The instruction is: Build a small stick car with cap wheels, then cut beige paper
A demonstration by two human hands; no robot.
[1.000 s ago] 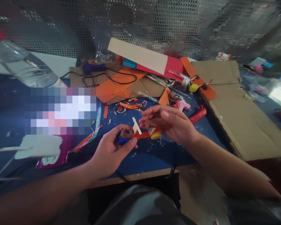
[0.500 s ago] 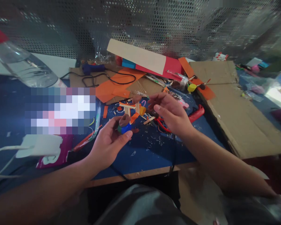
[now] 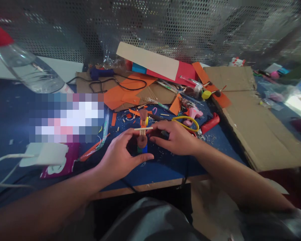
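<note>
Between my hands stands a small craft model (image 3: 142, 141) of brown clay lumps, pale wooden sticks and a blue-green base. A thin stick (image 3: 144, 128) lies across its upper part. My left hand (image 3: 124, 150) curves around the model's left side, index finger at the stick's left end and thumb stretched out in front of the base. From the right, my right hand (image 3: 177, 137) has its fingertips at the stick's other end, with the thumb close beside the clay. Behind the right hand lies a tool with a yellow loop handle (image 3: 190, 123).
Paper scraps and clippings litter the blue table (image 3: 160, 167). Orange paper (image 3: 126, 88) and a corded dark blue tool (image 3: 100, 73) lie behind. Cardboard (image 3: 263, 127) covers the right. A red handle (image 3: 210, 124), a water bottle (image 3: 30, 72) and a white charger (image 3: 45, 154) surround the work.
My left hand has turned the model from a tilted to a more upright position. My right hand has come left and down to it. The yellow loop handle is now uncovered.
</note>
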